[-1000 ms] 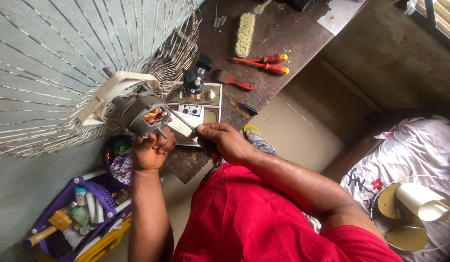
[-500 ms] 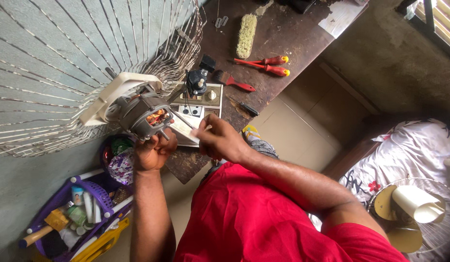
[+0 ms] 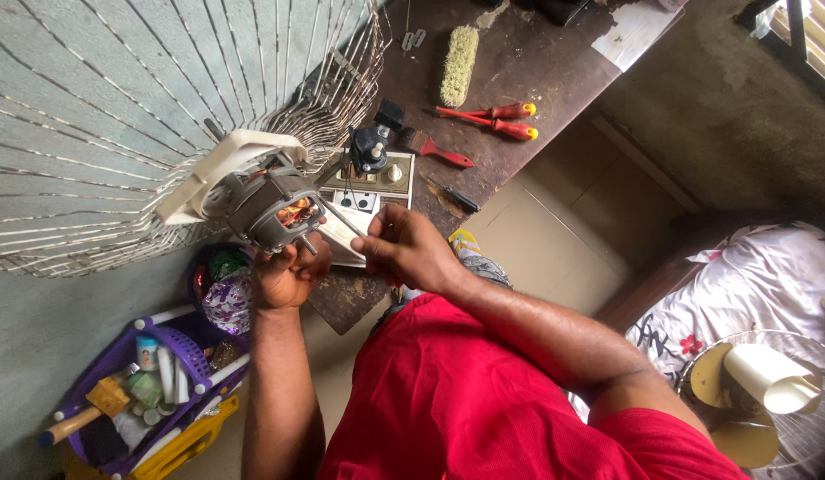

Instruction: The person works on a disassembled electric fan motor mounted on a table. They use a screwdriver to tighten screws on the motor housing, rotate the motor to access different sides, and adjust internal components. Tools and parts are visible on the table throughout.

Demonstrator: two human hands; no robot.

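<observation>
Gripped from below in our left hand, fingers curled shut around its casing, is the grey metal fan motor with copper windings showing. It sits over the bench's near-left edge, joined to a cream plastic housing and backed by the large wire fan guard. Our right hand pinches closed on a thin metal tool whose tip points into the motor's open face; whether the tip touches the windings we cannot tell.

Compared with a second ago, the right hand has drawn slightly back toward us and risen, while the left hand and motor have kept their place. We judge that the work on the motor's face continues, with the tool being re-aimed rather than set down.

Just behind the motor lies a beige control panel with round knobs, a black part standing on it. Farther along the brown wooden bench lie two red-handled screwdrivers, a red-handled paintbrush and a pale scrubbing brush. A purple basket of bottles sits on the floor at left.
</observation>
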